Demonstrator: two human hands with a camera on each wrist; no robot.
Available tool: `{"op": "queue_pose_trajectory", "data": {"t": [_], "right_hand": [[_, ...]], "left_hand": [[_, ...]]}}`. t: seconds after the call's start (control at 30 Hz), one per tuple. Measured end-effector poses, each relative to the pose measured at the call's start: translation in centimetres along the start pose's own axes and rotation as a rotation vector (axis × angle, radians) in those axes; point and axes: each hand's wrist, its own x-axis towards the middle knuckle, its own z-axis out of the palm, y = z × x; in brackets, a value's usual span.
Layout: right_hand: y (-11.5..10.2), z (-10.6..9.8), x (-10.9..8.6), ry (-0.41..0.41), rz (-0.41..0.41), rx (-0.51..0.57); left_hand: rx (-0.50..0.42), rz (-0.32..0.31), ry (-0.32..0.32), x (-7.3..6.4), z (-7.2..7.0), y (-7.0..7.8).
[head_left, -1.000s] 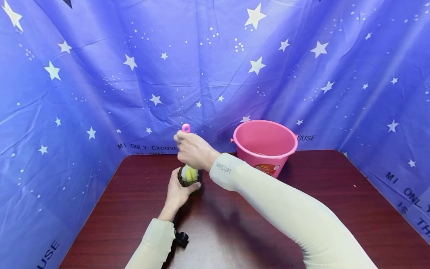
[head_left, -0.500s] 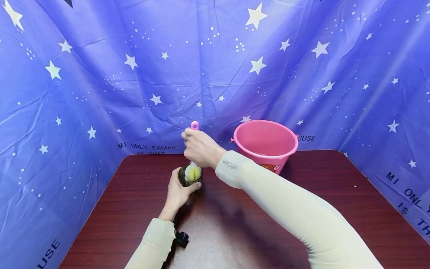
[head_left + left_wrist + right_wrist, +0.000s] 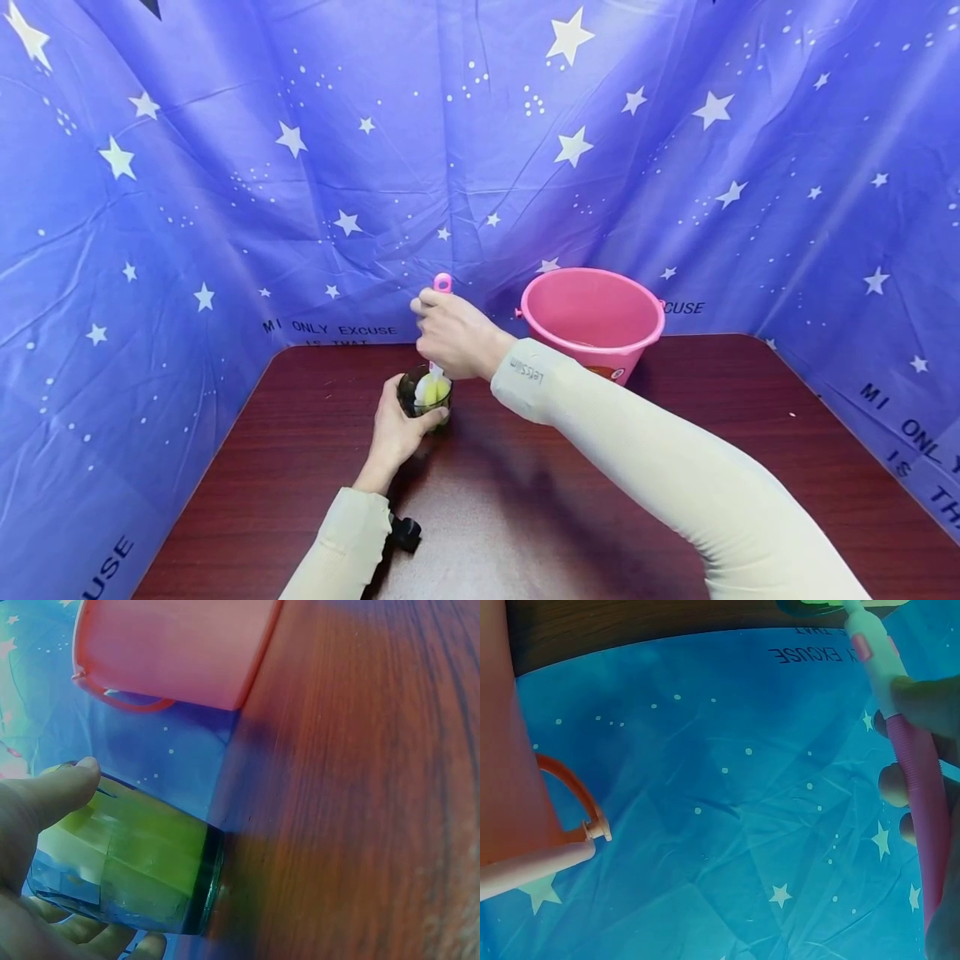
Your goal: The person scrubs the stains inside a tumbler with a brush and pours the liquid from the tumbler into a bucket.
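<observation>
1. Brush: pink handle, white neck; its yellow-and-white sponge head lies inside the glass, the handle rising above the rim.
2. Glass: green-tinted, mouth upward, low over the worktop; whether its base touches is unclear.
3. Right hand: fingers wrapped round the brush handle, above the glass.
4. Left hand: fingers and thumb grasping the glass from its near left side.
5. Pink bucket: upright on the worktop, right of the glass, partly hidden by the right sleeve.
6. Star-patterned blue cloth: hanging behind.
</observation>
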Motion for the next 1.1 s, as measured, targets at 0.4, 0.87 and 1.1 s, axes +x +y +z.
{"op": "queue_pose_trajectory", "data": {"t": [0.4, 0.87, 1.1], "right_hand": [[-0.28, -0.41, 0.37, 0.026, -0.034, -0.014], [-0.40, -0.40, 0.74, 0.008, -0.002, -0.041], [-0.66, -0.21, 0.99, 0.034, 0.023, -0.058]], "left_hand": [[-0.015, 0.010, 0.003, 0.04, 0.04, -0.09], [-0.015, 0.023, 0.005, -0.02, -0.01, 0.03], [0.003, 0.014, -0.007, -0.08, -0.08, 0.01]]}}
